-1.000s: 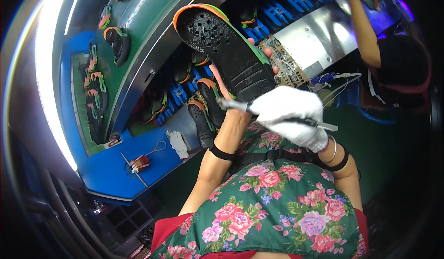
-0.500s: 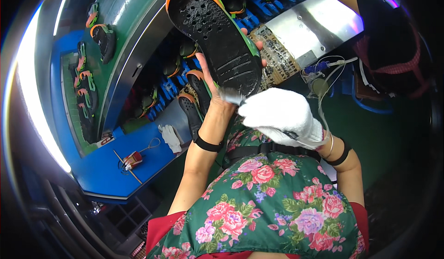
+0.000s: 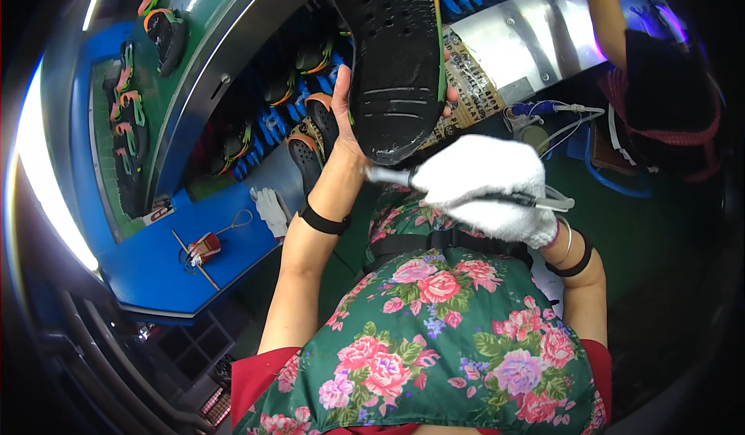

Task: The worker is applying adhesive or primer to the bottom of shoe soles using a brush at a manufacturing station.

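A black shoe sole (image 3: 396, 78), with holes in its upper part, ridges lower down and wet shine along its edges, is raised in front of me. Its top runs out of view. My left hand (image 3: 351, 134), bare, grips it from beneath, thumb along the left edge and fingertips at the right edge. In a white knit glove, my right hand (image 3: 485, 183) is closed on a thin brush (image 3: 388, 176) with a clear tube trailing behind. The brush's blurred tip points left, just below the sole's lower end. I cannot tell whether they touch.
On the left, a blue table (image 3: 147, 280) bears a white glove (image 3: 270, 211) and a red container (image 3: 204, 249) with a stick. Beyond runs a green conveyor (image 3: 194, 43) carrying shoe parts. More dark soles (image 3: 305, 159) lean beside my left forearm. Another person (image 3: 660, 86) is at right.
The sole has swung more upright and moved up and right, its top leaving the view. My gloved hand has dropped slightly, the brush below the sole. The other person's arm has shifted right.
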A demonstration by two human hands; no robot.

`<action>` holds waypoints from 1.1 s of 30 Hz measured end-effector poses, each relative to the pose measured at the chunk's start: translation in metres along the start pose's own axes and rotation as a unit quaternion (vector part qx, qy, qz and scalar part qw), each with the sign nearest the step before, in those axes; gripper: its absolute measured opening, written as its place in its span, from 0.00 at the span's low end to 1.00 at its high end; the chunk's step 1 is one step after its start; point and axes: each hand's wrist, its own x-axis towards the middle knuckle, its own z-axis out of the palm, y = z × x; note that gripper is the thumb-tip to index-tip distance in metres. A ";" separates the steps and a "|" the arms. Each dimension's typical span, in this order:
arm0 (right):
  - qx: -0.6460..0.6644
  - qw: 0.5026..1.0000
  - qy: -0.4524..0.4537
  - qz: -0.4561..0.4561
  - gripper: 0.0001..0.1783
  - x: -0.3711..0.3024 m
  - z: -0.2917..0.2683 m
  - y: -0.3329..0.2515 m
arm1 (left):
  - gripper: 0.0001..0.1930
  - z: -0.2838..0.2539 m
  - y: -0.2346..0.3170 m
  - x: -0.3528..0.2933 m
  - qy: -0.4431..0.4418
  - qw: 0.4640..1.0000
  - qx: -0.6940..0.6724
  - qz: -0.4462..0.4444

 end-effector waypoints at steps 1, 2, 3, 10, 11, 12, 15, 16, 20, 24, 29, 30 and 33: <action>-0.037 0.999 -0.001 -0.013 0.07 0.001 -0.005 0.005 | 0.53 0.001 0.001 -0.002 0.012 1.000 -0.002 -0.028; -0.103 0.994 0.001 -0.044 0.09 0.003 -0.007 0.005 | 0.52 0.002 0.004 -0.001 0.023 0.998 -0.003 -0.057; -0.168 0.983 0.003 -0.076 0.11 0.005 -0.009 0.004 | 0.52 0.004 0.005 -0.003 0.024 0.998 -0.003 -0.055; -0.083 0.990 -0.080 -0.077 0.14 -0.008 0.006 0.001 | 0.55 0.001 0.015 -0.011 0.187 0.968 0.156 -0.068; -0.014 0.995 -0.084 -0.049 0.12 -0.004 0.001 -0.001 | 0.55 0.003 0.016 -0.010 0.186 0.965 0.169 -0.074; -0.001 0.999 -0.044 -0.027 0.08 -0.004 0.001 0.002 | 0.54 0.005 0.017 -0.009 0.186 0.962 0.183 -0.079; -0.214 0.973 -0.040 -0.074 0.13 -0.006 -0.003 0.006 | 0.54 0.009 0.018 -0.006 0.193 0.953 0.214 -0.092; -0.200 0.975 -0.045 -0.087 0.14 -0.008 0.000 0.006 | 0.54 0.009 0.017 -0.004 0.203 0.946 0.233 -0.098; -0.093 0.992 -0.044 -0.070 0.15 -0.002 0.003 0.007 | 0.54 -0.002 0.014 -0.004 0.207 0.961 0.167 -0.080; -0.136 0.989 -0.011 -0.055 0.15 0.005 0.004 0.008 | 0.48 -0.009 0.012 0.007 0.109 0.991 0.048 -0.067; -0.063 0.997 0.046 0.008 0.07 0.003 -0.005 0.019 | 0.47 -0.023 0.007 0.008 0.081 0.995 -0.030 -0.051; -0.079 0.994 0.074 0.036 0.06 0.005 -0.001 0.018 | 0.45 -0.020 0.005 0.009 0.035 0.996 -0.061 -0.056; 0.122 0.971 0.030 0.205 0.07 -0.002 -0.006 0.021 | 0.50 -0.024 -0.001 -0.003 0.117 0.992 -0.031 -0.047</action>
